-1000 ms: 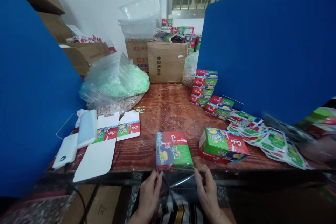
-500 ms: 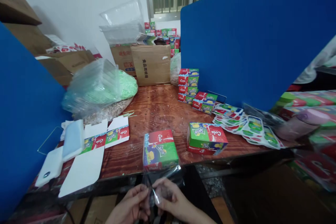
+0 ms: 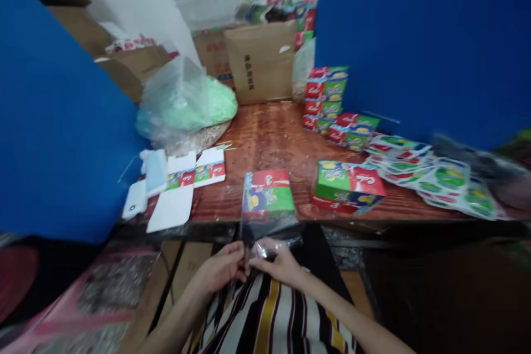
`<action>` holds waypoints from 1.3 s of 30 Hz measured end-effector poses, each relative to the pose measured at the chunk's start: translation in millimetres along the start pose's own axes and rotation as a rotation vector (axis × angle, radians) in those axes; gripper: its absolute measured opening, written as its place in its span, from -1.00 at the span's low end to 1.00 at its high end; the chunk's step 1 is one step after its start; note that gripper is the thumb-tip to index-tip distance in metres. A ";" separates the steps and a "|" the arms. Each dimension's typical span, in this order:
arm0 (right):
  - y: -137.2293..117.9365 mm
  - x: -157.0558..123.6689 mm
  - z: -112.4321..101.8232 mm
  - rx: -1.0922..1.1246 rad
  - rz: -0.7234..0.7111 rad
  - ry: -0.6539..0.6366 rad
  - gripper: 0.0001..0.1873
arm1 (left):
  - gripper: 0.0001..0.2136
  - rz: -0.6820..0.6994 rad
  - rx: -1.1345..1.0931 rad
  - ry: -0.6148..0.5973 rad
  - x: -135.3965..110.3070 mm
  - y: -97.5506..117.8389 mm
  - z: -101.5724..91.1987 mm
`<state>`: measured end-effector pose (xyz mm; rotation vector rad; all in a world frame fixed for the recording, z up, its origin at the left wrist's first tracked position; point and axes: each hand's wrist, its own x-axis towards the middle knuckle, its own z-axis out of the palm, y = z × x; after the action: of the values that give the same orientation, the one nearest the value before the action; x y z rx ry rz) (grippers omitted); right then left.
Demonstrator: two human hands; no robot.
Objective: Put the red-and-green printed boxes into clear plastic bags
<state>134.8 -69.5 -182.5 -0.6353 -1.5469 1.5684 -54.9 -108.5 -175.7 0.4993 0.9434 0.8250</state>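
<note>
Plastic bag (image 3: 271, 230) around printed box (image 3: 269, 193) at bench (image 3: 265, 133) edge; I see left hand (image 3: 224, 266), right hand (image 3: 282, 265), each grip pinched on bag's near end.

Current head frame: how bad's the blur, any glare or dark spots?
Head view: soft overall, lettering on the cardboard carton smeared; head view: bright glints on the clear film pinched between the left hand and right hand; head view: deep shadow under the right part of the table, detail there mostly lost.
</note>
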 end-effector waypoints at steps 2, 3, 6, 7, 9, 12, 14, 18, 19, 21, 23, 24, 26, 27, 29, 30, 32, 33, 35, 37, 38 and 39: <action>3.5 -2.3 -1.1 -0.069 -0.021 0.005 -0.70 | -0.59 0.009 -0.015 -0.050 -1.6 2.5 -5.0; 5.4 -3.0 -1.2 -0.101 -0.033 -0.001 -0.72 | -0.57 0.011 -0.024 -0.064 -2.4 3.5 -7.0; 7.1 -2.5 0.2 -0.171 -0.096 -0.032 -0.76 | -0.52 0.018 -0.031 -0.085 -3.8 5.1 -8.8; 6.3 -1.6 1.0 -0.189 -0.118 -0.035 -0.75 | -0.53 0.015 -0.028 -0.085 -3.7 5.3 -8.2; 4.2 0.6 2.9 -0.220 -0.136 -0.036 -0.73 | -0.55 0.003 -0.032 -0.072 -2.6 5.4 -6.7; 3.4 3.8 5.7 -0.207 -0.116 -0.030 -0.79 | -0.51 -0.021 -0.082 -0.050 1.2 6.0 -6.0; 5.1 5.4 7.2 -0.200 -0.112 -0.015 -0.80 | -0.51 -0.008 -0.104 -0.034 4.2 7.2 -6.3; 9.7 8.4 9.3 -0.235 -0.127 0.013 -0.71 | -0.55 0.025 -0.109 -0.027 7.8 10.1 -4.7; 10.4 9.3 9.7 -0.239 -0.131 0.009 -0.71 | -0.54 0.030 -0.103 -0.035 8.1 10.4 -3.7; 11.3 11.3 10.5 -0.225 -0.124 0.006 -0.73 | -0.52 0.039 -0.085 -0.048 8.3 10.1 -1.4; 11.7 13.4 11.0 -0.200 -0.105 0.010 -0.78 | -0.49 0.046 -0.076 -0.048 8.5 8.5 0.2; 11.7 14.4 11.2 -0.194 -0.099 0.006 -0.80 | -0.48 0.047 -0.075 -0.049 8.7 7.3 0.5; 11.1 16.2 11.4 -0.189 -0.094 -0.029 -0.81 | -0.48 0.046 -0.080 -0.055 9.5 4.8 0.1; 10.4 17.0 11.6 -0.188 -0.099 -0.057 -0.80 | -0.49 0.039 -0.085 -0.061 10.0 3.7 -0.4; 7.9 18.1 12.6 -0.187 -0.112 -0.105 -0.80 | -0.50 0.024 -0.107 -0.058 10.9 2.8 -1.3; 6.3 18.2 13.0 -0.188 -0.117 -0.126 -0.82 | -0.52 0.020 -0.123 -0.051 11.2 3.2 -1.4; 3.1 16.1 11.8 -0.230 -0.120 -0.175 -0.85 | -0.55 0.039 -0.153 -0.031 11.1 5.6 -0.5; 2.3 13.3 9.1 -0.270 -0.114 -0.201 -0.85 | -0.57 0.058 -0.164 -0.023 10.9 7.4 0.2; 5.3 2.3 -4.5 -0.363 -0.080 -0.231 -0.79 | -0.60 0.099 -0.163 -0.009 10.0 11.0 1.0; 18.1 -18.2 -32.3 -0.418 0.018 -0.124 -0.71 | -0.62 0.122 -0.145 0.020 9.0 13.2 -0.1; 28.6 -32.3 -51.6 -0.422 0.097 0.000 -0.66 | -0.63 0.119 -0.132 0.038 8.7 13.3 -1.3; 41.1 -48.9 -73.9 -0.420 0.200 0.172 -0.64 | -0.64 0.108 -0.122 0.058 8.6 12.8 -2.7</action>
<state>213.1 -64.6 -240.5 -1.1581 -1.7343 1.2926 -59.5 -93.9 -172.5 0.4259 0.9189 0.9931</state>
